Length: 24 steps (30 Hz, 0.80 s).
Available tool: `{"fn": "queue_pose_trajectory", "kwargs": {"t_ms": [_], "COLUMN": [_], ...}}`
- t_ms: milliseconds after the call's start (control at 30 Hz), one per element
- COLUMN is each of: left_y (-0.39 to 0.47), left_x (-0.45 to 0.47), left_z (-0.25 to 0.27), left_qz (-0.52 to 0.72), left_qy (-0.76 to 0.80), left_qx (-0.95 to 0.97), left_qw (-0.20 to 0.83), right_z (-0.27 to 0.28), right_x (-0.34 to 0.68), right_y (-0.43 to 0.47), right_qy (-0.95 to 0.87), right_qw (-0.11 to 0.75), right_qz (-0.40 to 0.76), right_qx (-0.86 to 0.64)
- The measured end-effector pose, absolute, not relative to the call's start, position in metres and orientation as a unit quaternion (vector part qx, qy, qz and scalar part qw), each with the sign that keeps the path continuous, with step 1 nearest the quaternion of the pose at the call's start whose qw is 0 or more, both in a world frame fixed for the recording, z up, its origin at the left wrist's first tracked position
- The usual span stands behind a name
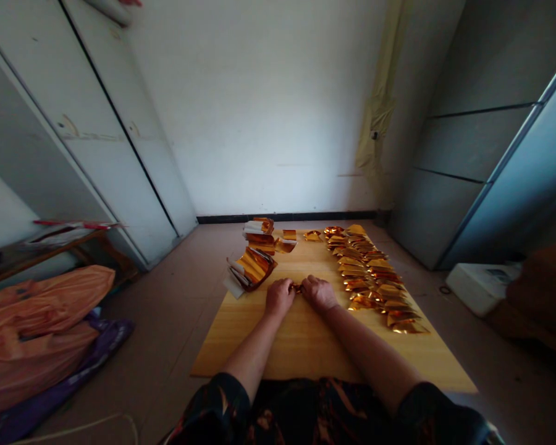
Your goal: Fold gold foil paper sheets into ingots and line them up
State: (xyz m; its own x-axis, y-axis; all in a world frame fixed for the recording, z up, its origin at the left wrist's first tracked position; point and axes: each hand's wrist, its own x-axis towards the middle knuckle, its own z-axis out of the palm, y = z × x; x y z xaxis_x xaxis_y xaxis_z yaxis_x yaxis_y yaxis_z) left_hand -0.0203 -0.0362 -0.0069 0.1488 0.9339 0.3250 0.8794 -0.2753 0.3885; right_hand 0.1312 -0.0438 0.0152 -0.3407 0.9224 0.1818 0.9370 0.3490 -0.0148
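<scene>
My left hand (280, 296) and my right hand (319, 292) meet near the middle of the wooden board (301, 340). Between their fingertips is a small piece of gold foil paper (298, 288), mostly covered by the fingers. Both hands are closed on it. Left of them lies a curled stack of gold foil sheets (256, 266) with pale undersides. To the right, folded gold foil pieces (373, 275) stand packed in two long rows. One folded foil piece (312, 235) sits apart at the board's far side.
More foil sheets (259, 240) lie at the far left of the board, with a small foil square (290, 235) beside them. Orange bags (46, 321) rest on the floor at left. Pale cabinets (120, 123) stand left, a refrigerator-like unit (472, 142) right, a white box (479, 287) below it.
</scene>
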Motion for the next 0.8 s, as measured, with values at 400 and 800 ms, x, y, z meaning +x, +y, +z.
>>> {"fn": "queue_pose_trajectory", "kwargs": {"t_ms": [400,800], "left_y": [-0.038,-0.041], "left_x": [-0.019,-0.018], "left_z": [-0.003,-0.001], "left_qz": [0.221,0.218], "left_qy": [0.617,0.609], "left_qx": [0.754,0.762], "left_qw": [0.047,0.031], "right_z": [0.010,0.018], "right_x": [0.131,0.142], "right_y": [-0.039,-0.046], "right_qy": [-0.812,-0.827], "right_qw": [0.076,0.098], "right_qz": [-0.040,-0.014], "right_qx": [-0.577,-0.554]}}
